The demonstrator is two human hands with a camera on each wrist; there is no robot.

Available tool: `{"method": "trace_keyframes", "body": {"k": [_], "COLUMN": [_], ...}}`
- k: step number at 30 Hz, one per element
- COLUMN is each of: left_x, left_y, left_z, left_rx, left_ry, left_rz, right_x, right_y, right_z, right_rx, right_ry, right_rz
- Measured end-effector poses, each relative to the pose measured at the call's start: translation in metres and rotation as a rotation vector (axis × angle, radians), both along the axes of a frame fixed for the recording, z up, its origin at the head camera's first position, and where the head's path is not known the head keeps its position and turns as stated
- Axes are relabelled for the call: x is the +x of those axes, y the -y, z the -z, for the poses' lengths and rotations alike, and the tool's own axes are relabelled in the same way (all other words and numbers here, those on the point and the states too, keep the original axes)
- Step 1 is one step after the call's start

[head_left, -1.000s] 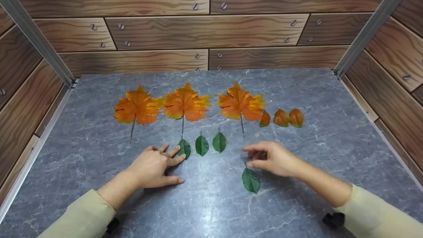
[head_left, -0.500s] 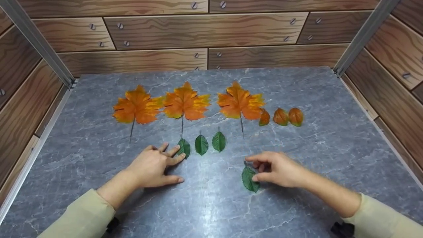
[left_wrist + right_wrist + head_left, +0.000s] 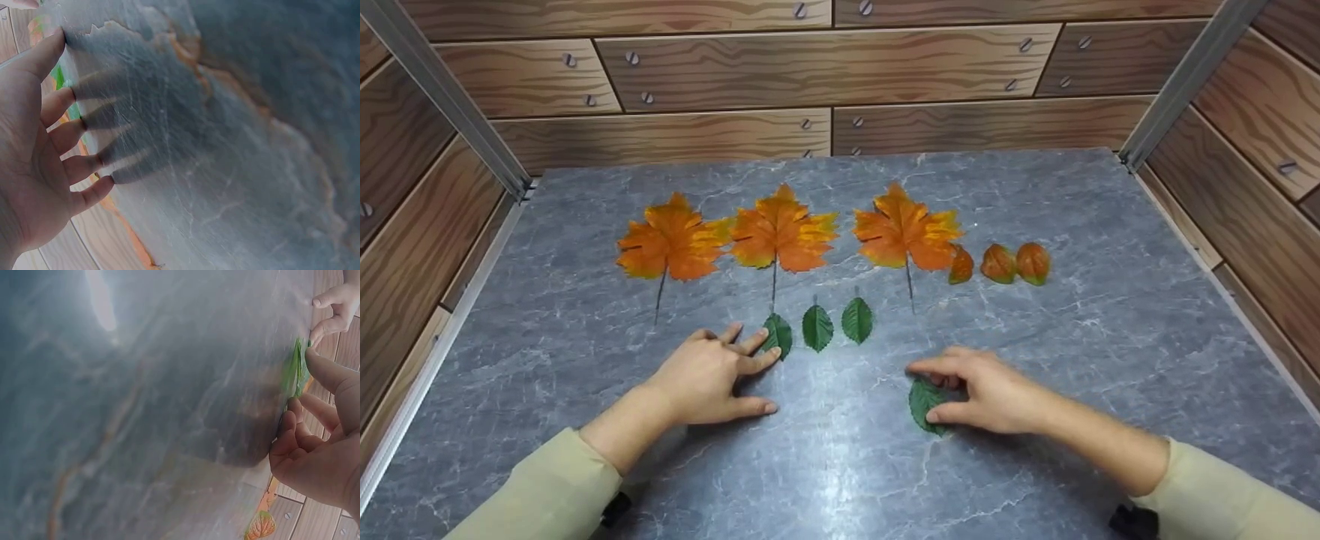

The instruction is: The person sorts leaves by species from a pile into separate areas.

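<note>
My left hand [image 3: 709, 375] lies with spread fingers on the tabletop, two fingertips touching the leftmost small green leaf [image 3: 780, 341]. Beside that leaf lie two more green leaves, one in the middle [image 3: 817, 328] and one to its right [image 3: 856, 321]. My right hand [image 3: 990, 394] holds a separate green leaf [image 3: 922, 401] against the table between thumb and index finger. Its thumb is at the leaf's lower part and the index finger near the stem end; the other fingers curl under. In the right wrist view, this green leaf [image 3: 296, 371] shows between thumb and index finger.
Three orange maple leaves, left [image 3: 671, 244], middle [image 3: 781, 236] and right [image 3: 904, 232], lie in a row behind. Three small brown-orange leaves [image 3: 999, 264] lie at the right, one touching the right maple leaf. Wood-patterned walls [image 3: 825, 71] enclose the grey marbled table [image 3: 825, 480].
My right hand has moved from the green leaf's stem end down over the leaf, its thumb now on the lower part. The left hand has stayed in place.
</note>
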State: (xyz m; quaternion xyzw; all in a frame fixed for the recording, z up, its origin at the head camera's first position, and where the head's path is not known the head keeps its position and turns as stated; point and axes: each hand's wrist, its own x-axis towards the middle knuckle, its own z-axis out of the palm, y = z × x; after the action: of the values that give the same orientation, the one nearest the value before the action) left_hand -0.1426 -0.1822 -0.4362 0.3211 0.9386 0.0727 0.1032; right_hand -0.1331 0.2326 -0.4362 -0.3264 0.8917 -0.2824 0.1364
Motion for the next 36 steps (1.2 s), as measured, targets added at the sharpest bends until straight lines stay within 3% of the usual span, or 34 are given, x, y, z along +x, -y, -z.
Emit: {"method": "trace_keyframes", "body": {"k": [12,27,36], "left_x": [0.001,0.001,0.000], "left_y": [-0.001,0.000,0.001], "left_z": [0.001,0.001,0.001], "left_rx": [0.002,0.000,-0.002], "left_ry": [-0.005,-0.008,-0.012], "left_rz": [0.002,0.004,0.003], "right_x": [0.000,-0.005,-0.018], "right_y": [-0.002,-0.002,0.003], "right_z": [0.004,0.003,-0.003], "right_rx": [-0.056,-0.106,-0.148], "right_ry": [-0.032,-0.006,0.004], "right_rz": [-0.041,0.010,0.084]}}
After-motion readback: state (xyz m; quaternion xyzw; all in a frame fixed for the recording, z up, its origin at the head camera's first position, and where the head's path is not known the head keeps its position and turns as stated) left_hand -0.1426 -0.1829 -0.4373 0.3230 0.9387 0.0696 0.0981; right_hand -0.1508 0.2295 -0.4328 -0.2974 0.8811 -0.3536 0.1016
